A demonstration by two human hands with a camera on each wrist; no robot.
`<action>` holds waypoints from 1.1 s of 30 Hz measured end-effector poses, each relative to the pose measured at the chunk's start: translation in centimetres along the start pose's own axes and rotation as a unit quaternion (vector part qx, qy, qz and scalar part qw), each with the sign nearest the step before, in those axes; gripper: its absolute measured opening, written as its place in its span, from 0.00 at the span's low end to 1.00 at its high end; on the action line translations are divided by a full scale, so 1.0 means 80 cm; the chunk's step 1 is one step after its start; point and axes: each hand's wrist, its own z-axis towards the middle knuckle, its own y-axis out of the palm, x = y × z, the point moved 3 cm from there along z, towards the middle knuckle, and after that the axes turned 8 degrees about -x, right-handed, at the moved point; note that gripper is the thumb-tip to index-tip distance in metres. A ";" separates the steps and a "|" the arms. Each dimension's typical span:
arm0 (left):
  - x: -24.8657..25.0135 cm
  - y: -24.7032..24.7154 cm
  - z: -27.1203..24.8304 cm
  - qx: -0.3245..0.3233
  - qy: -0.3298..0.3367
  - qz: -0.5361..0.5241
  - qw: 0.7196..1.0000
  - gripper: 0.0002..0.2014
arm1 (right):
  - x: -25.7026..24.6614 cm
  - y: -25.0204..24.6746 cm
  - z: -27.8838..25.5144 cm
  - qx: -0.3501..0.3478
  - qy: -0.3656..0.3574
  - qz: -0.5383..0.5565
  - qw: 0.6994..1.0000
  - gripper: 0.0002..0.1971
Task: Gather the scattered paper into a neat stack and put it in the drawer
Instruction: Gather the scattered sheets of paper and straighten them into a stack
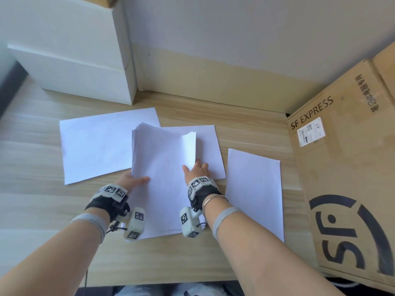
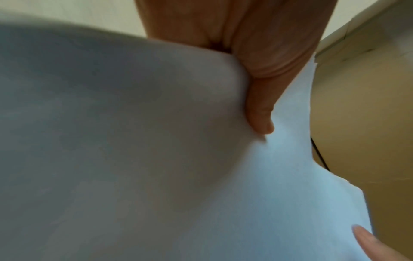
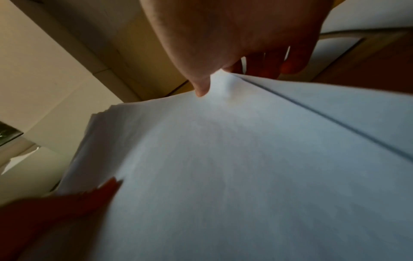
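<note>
Loose sheets (image 1: 96, 144) and cardboard box (image 1: 350, 167) flank stack (image 1: 162, 178).

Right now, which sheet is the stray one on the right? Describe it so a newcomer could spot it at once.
Start at the big cardboard box marked SF EXPRESS on the right of the wooden desk. Just left of it lies a single white sheet, long side running toward the person. Unlike the other paper, it lies alone, flat, touched by neither hand.
</note>
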 end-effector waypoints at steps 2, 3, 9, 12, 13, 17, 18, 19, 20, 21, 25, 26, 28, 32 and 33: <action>0.002 -0.012 -0.005 0.010 0.005 -0.005 1.000 0.20 | -0.003 -0.017 0.005 0.007 -0.006 0.011 1.000 0.26; 0.005 -0.019 -0.011 0.016 0.009 -0.010 1.000 0.17 | -0.006 -0.026 0.007 0.011 -0.011 0.023 1.000 0.24; 0.004 -0.094 -0.035 0.069 0.033 -0.035 0.997 0.13 | -0.053 -0.054 0.019 0.000 -0.096 -0.025 0.995 0.15; -0.011 -0.137 -0.044 0.117 0.024 -0.040 0.992 0.10 | -0.090 -0.043 0.019 -0.048 -0.149 -0.067 0.985 0.19; -0.018 -0.151 -0.044 0.120 0.020 -0.052 0.991 0.10 | -0.102 -0.035 0.018 -0.065 -0.165 -0.099 0.979 0.20; -0.053 -0.201 -0.039 0.138 -0.003 -0.087 0.987 0.20 | -0.139 0.008 0.018 -0.137 -0.215 -0.229 0.940 0.27; -0.060 -0.209 -0.039 0.146 -0.011 -0.085 0.986 0.21 | -0.143 0.019 0.018 -0.153 -0.230 -0.257 0.926 0.28; -0.060 -0.209 -0.045 0.146 -0.018 -0.074 0.986 0.20 | -0.145 0.028 0.017 -0.163 -0.243 -0.280 0.914 0.29; -0.062 -0.211 -0.047 0.148 -0.025 -0.065 0.986 0.18 | -0.144 0.034 0.017 -0.165 -0.251 -0.295 0.907 0.29; -0.062 -0.209 -0.051 0.145 -0.034 -0.054 0.987 0.13 | -0.141 0.036 0.017 -0.158 -0.255 -0.299 0.906 0.29; -0.056 -0.198 -0.052 0.130 -0.028 -0.069 0.989 0.17 | -0.119 0.014 0.022 -0.067 -0.218 -0.284 0.931 0.23; -0.054 -0.196 -0.048 0.127 -0.026 -0.075 0.989 0.19 | -0.112 0.005 0.025 -0.045 -0.197 -0.283 0.938 0.21; -0.052 -0.191 -0.039 0.127 -0.023 -0.070 0.989 0.20 | -0.099 -0.012 0.028 -0.010 -0.160 -0.298 0.941 0.19; -0.051 -0.187 -0.023 0.118 -0.021 -0.049 0.992 0.32 | -0.083 -0.034 0.032 -0.002 -0.134 -0.327 0.935 0.17; -0.063 -0.194 -0.006 0.110 -0.017 -0.046 0.993 0.41 | -0.085 -0.038 0.036 -0.006 -0.135 -0.314 0.940 0.17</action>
